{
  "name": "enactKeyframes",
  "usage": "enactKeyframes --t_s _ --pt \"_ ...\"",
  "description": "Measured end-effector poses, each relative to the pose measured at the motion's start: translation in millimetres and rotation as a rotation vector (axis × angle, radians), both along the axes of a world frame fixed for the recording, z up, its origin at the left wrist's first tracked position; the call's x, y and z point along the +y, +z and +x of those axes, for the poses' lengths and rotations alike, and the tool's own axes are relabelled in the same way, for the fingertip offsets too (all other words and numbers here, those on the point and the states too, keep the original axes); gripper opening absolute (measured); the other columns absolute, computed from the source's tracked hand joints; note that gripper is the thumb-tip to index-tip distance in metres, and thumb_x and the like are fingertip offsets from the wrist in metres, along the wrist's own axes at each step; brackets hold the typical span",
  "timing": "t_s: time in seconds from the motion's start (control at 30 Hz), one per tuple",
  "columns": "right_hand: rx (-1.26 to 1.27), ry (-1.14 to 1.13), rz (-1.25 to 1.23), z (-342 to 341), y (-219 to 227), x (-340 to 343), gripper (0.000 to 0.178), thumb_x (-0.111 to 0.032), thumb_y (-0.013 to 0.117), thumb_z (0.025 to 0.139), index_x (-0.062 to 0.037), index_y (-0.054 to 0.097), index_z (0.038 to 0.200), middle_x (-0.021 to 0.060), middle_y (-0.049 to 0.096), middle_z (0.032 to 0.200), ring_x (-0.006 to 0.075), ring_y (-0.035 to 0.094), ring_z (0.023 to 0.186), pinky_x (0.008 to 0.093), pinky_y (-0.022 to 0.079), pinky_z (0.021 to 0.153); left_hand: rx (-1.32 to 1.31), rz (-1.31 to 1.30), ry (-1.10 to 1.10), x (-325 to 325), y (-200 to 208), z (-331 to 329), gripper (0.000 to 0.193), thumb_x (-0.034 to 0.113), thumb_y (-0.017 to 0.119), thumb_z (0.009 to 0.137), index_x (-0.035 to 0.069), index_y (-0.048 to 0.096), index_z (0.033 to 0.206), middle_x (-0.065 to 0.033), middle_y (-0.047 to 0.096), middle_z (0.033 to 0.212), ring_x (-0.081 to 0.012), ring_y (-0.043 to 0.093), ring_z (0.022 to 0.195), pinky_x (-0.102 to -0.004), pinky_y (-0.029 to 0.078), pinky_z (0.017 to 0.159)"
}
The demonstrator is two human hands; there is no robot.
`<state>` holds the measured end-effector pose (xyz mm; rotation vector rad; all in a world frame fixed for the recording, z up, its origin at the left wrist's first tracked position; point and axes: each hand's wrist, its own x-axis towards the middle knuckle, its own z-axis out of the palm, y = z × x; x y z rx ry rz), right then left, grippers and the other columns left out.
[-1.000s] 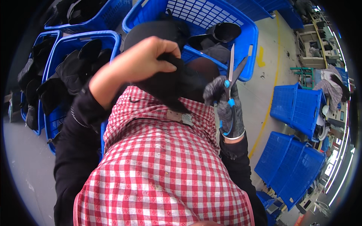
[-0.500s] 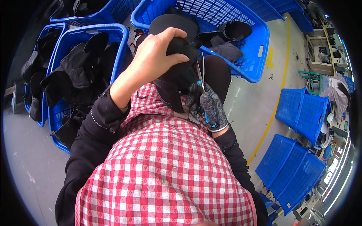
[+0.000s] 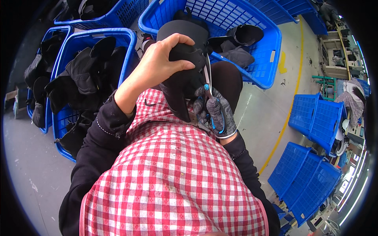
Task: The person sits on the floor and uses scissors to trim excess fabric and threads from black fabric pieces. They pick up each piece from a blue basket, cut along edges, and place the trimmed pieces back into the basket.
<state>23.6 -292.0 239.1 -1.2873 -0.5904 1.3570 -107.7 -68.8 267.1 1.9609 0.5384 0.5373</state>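
A black cap is held over my lap, its curved brim hanging toward my apron. Bare, my left hand grips it from the left, thumb and fingers pressed on the fabric. My right hand, in a grey knit glove, is closed round a pair of scissors with black and blue handles. The blades point away from me, slightly apart, against the cap's right side. Whether fabric or a thread lies between them is too small to tell.
Beyond my knees a blue plastic basket holds more black caps. Another blue basket full of black caps stands on the left. Stacked blue baskets stand at the right, past a yellow floor line.
The scissors have shifted slightly left, closer against the cap, and their blades look less far apart. My left hand keeps its grip on the cap, nearly unmoved.
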Motion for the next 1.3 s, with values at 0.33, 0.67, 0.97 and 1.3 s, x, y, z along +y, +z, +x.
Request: enactKeyframes --t_s 0.33,0.67,0.97,1.3 --pt "0.218 -0.040 0.049 -5 -6 -3 0.072 -0.068 0.073 0.087 -0.0082 0.060 0.125 0.0000 0.067 0.083 0.0032 0.053 0.056 0.0171 0.039 0.050 -0.049 -0.041 -0.043 0 0 -3 0.049 0.010 0.087 0.080 0.004 0.067 0.123 -0.0070 0.072 0.113 -0.0180 0.069 0.108 -0.0314 0.053 0.099" --pt "0.193 -0.074 0.048 -10 -4 -4 0.069 -0.065 0.073 0.089 -0.0078 0.060 0.125 -0.0003 0.067 0.084 0.0031 0.054 0.057 0.0165 0.038 0.051 -0.054 -0.021 -0.034 -2 0 -4 0.048 0.009 0.087 0.080 0.004 0.067 0.123 -0.0074 0.072 0.114 -0.0182 0.070 0.108 -0.0321 0.054 0.099" --pt "0.134 -0.069 0.041 -11 1 -4 0.069 -0.067 0.070 0.091 -0.0054 0.062 0.123 -0.0007 0.066 0.081 0.0025 0.051 0.055 0.0170 0.036 0.049 -0.049 -0.057 -0.044 -3 2 -6 0.048 0.009 0.087 0.080 0.005 0.067 0.123 -0.0071 0.072 0.115 -0.0192 0.070 0.109 -0.0328 0.054 0.101" --pt "0.154 0.067 0.030 10 7 -7 0.070 -0.067 0.069 0.091 -0.0040 0.062 0.122 -0.0017 0.061 0.077 0.0031 0.045 0.050 0.0187 0.033 0.047 -0.054 -0.084 -0.077 -2 3 -8 0.045 0.007 0.086 0.080 0.004 0.068 0.122 -0.0071 0.073 0.115 -0.0200 0.070 0.110 -0.0336 0.054 0.101"
